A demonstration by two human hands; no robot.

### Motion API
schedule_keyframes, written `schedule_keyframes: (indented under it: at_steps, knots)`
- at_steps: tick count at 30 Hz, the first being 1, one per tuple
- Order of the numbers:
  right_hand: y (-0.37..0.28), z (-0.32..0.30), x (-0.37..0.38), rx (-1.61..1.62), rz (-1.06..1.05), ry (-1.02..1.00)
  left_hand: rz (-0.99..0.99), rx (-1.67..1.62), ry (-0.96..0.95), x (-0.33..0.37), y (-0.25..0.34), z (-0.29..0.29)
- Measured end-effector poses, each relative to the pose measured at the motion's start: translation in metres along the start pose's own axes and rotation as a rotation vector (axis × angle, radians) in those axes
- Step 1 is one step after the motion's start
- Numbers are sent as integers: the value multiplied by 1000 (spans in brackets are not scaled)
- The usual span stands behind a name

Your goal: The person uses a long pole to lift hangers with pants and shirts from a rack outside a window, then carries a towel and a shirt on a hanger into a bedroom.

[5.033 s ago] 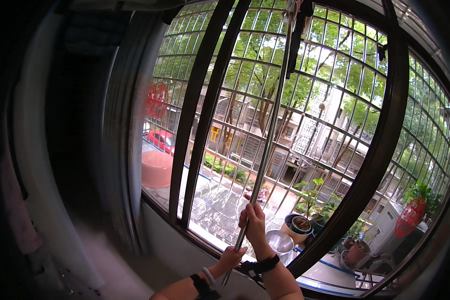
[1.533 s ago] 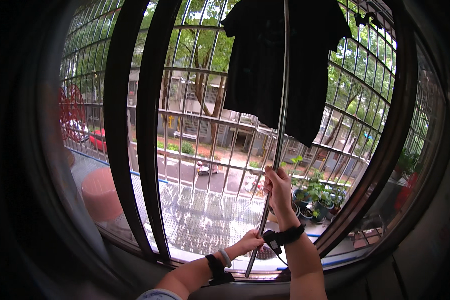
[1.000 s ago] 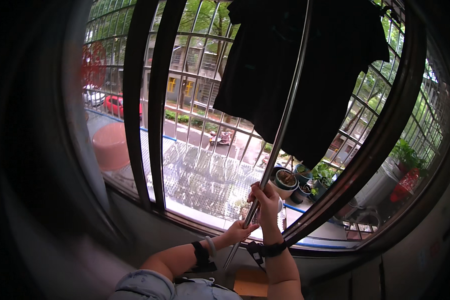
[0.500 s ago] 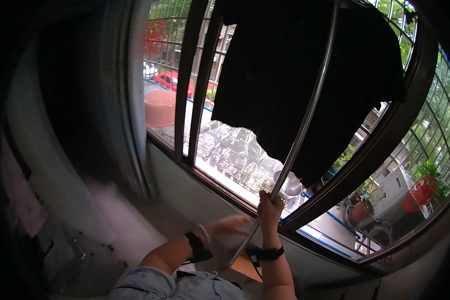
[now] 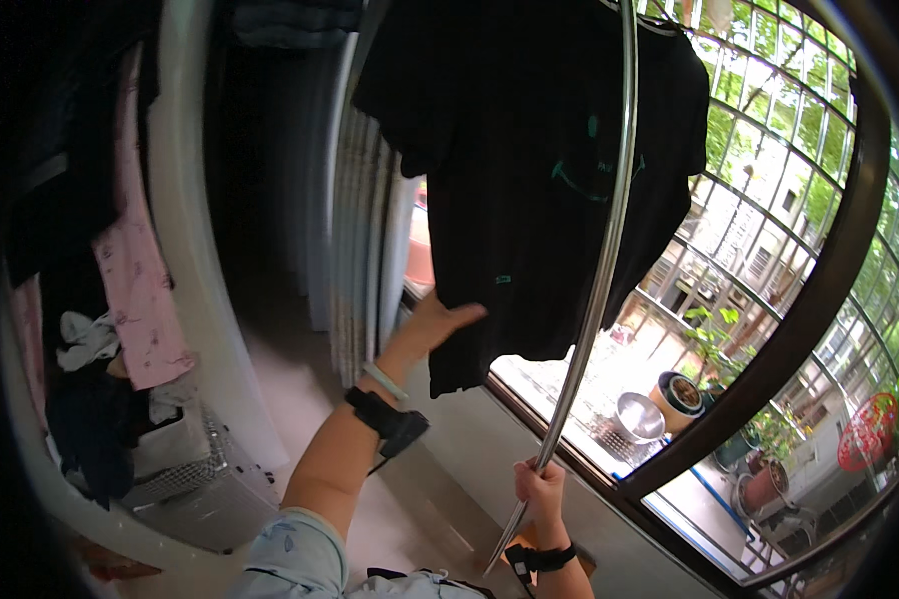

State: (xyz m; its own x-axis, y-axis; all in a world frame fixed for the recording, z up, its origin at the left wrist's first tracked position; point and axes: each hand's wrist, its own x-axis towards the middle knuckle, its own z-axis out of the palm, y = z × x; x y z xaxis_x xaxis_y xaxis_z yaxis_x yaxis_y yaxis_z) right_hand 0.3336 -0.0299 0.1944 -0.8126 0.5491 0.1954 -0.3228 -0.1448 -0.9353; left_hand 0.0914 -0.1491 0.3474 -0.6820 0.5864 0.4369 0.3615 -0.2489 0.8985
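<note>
A long metal pole slants up from the lower middle to the top edge. My right hand is wrapped round it near its lower end. A black T-shirt with a small green print on its front hangs behind the pole; its top runs out of view. At the shirt's lower left edge is my left hand, its thumb stretched out and apart from the fingers. I cannot tell whether it touches the cloth. Both wrists carry black straps with a small device.
A dark-framed window with metal bars beyond stands at right. Outside on the ledge are a metal bowl, plant pots and a red basket. Curtains hang left of the shirt. Further left are pink cloth and a laundry basket.
The view has turned leftward. My left hand has moved from beside the pole out to the shirt's lower left edge. The shirt now hangs in front of the curtains, its print showing.
</note>
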Motion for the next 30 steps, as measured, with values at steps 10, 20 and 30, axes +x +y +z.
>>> schedule_keyframes:
  at_steps: [10, 20, 30]
  knots:
    - [22, 125, -62, -71, 59, -231, -25, 168, 654, -146, 21, -105]
    - [34, 268, -91, -44, 148, -465, -82, -36, 865, -316, 24, -228]
    - [21, 423, -73, 63, 142, -815, -221, -233, 418, -401, -29, -227]
